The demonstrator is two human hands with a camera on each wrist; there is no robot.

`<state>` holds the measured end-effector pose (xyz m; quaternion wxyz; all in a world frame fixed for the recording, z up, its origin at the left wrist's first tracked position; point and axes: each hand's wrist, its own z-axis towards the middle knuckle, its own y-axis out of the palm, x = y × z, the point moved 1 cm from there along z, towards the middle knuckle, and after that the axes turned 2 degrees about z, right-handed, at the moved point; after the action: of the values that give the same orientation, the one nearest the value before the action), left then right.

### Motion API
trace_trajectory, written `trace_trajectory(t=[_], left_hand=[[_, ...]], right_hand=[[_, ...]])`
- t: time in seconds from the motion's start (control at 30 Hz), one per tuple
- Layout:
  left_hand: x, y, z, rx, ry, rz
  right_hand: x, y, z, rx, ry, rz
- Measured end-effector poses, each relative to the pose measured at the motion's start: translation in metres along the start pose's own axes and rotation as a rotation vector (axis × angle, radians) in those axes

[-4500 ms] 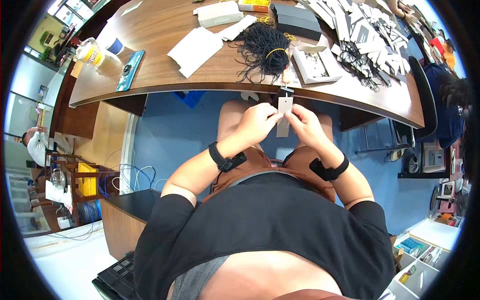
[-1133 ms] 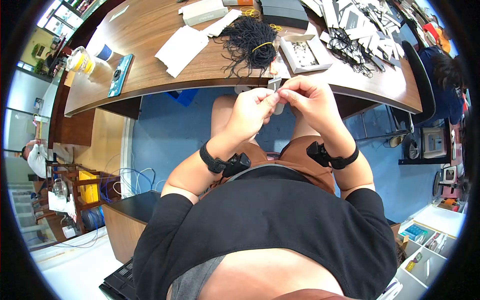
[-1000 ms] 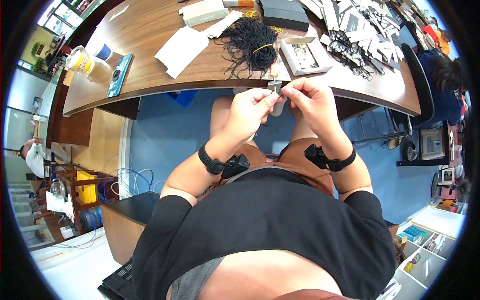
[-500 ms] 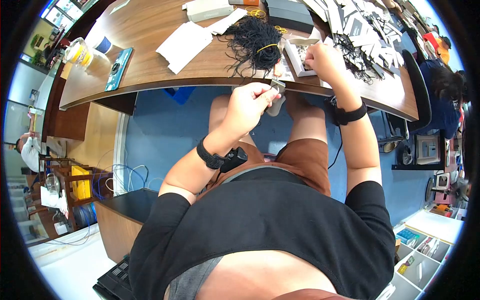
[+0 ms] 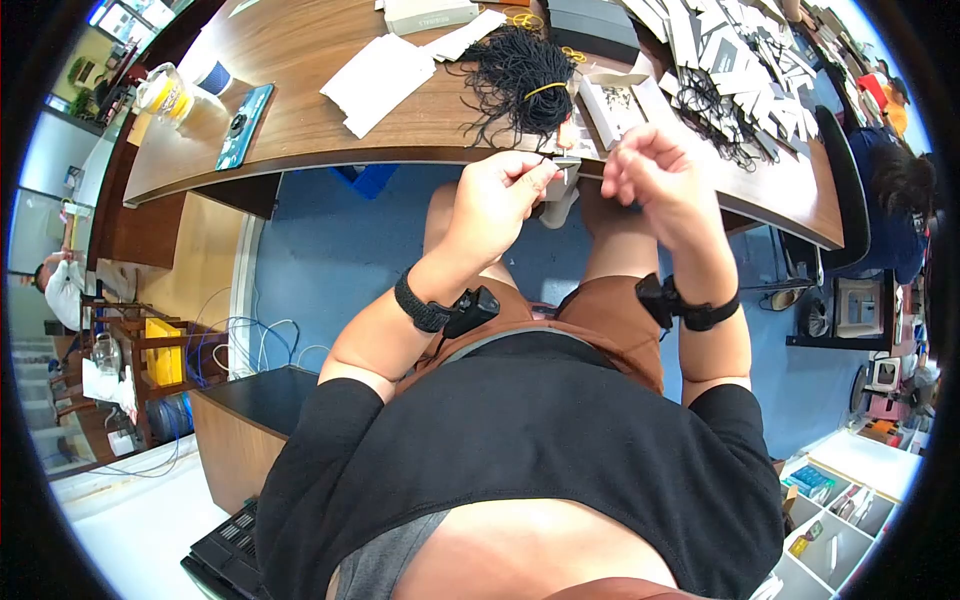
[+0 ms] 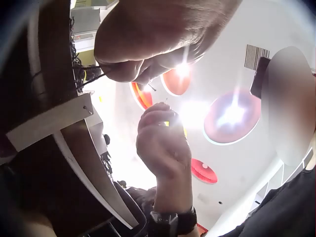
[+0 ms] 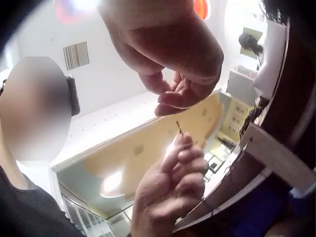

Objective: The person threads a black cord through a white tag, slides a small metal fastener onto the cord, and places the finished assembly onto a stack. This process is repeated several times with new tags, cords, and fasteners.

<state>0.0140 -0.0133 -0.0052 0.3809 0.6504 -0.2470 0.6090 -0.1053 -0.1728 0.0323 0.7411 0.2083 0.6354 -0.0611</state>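
the left hand [image 5: 497, 193] is raised just below the near edge of the worktop [image 5: 300, 130], its grip clamped on a grey paper tag [image 5: 560, 192] with a thin black cord [image 6: 91, 79] pinched between thumb and fingertips. the tag hangs below the fingers, over the knees, in front of the worktop's near edge. the right hand [image 5: 655, 180] is up beside it, close but apart from the tag — its fingers are curled together, and the right wrist view shows the fingertips [image 7: 173, 98] pinched; whether something small sits between them cannot be told. in that same view a short dark cord end sticks up from the left hand's fingers, just under the right hand.

on the worktop, right behind the hands, lies a bundle of black cords [image 5: 520, 75] bound by a yellow rubber band, its loose ends spilling over the near edge. beside it toward the right stands a small open white box [image 5: 618, 105] holding tiny pieces. farther right, a heap of finished tags with cords [image 5: 745, 70] covers the right end. white paper sheets [image 5: 385, 80] lie to the left of the bundle, and a phone [image 5: 240, 125], a paper cup [image 5: 213, 75] and a plastic jar [image 5: 165, 95] sit at the left end — well apart from the hands. a dark box [image 5: 590, 22] and a pale carton [image 5: 430, 14] rest along the far edge.
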Motion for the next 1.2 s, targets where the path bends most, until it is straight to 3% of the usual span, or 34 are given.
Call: trace_trajectory(t=[0.1, 0.23, 0.63, 0.83, 0.93, 1.03, 1.07, 1.13, 1.17, 1.2], left_hand=[[0.005, 0.005, -0.004, -0.01, 0.0, 0.026], [0.007, 0.009, -0.007, -0.015, 0.005, 0.03], [0.011, 0.014, -0.01, -0.037, 0.013, 0.02], [0.006, 0.013, -0.008, -0.064, 0.095, 0.105], [0.009, 0.012, -0.009, -0.029, 0.133, 0.196], [0.011, 0.011, -0.009, -0.055, 0.051, 0.155], [0.011, 0.01, -0.009, -0.077, 0.036, 0.183], [0.011, 0.006, -0.008, -0.125, 0.006, 0.238], [0.011, 0.006, -0.008, -0.165, 0.062, 0.282], [0.012, 0.006, -0.008, -0.205, 0.118, 0.327]], right_hand=[[0.007, 0.014, -0.016, -0.023, 0.148, 0.253], [0.011, 0.02, -0.021, -0.003, 0.11, 0.395], [0.023, 0.019, -0.02, -0.009, 0.135, 0.362], [0.029, 0.027, -0.021, 0.058, 0.05, 0.11], [0.023, 0.042, -0.027, 0.149, -0.111, -0.155], [0.023, 0.039, -0.027, 0.144, -0.34, -0.662], [0.021, 0.04, -0.027, 0.171, -0.302, -0.613], [0.014, 0.035, -0.025, 0.123, -0.036, -0.333], [0.013, 0.031, -0.023, 0.099, 0.096, -0.192], [0.014, 0.027, -0.021, 0.059, 0.102, -0.139]])
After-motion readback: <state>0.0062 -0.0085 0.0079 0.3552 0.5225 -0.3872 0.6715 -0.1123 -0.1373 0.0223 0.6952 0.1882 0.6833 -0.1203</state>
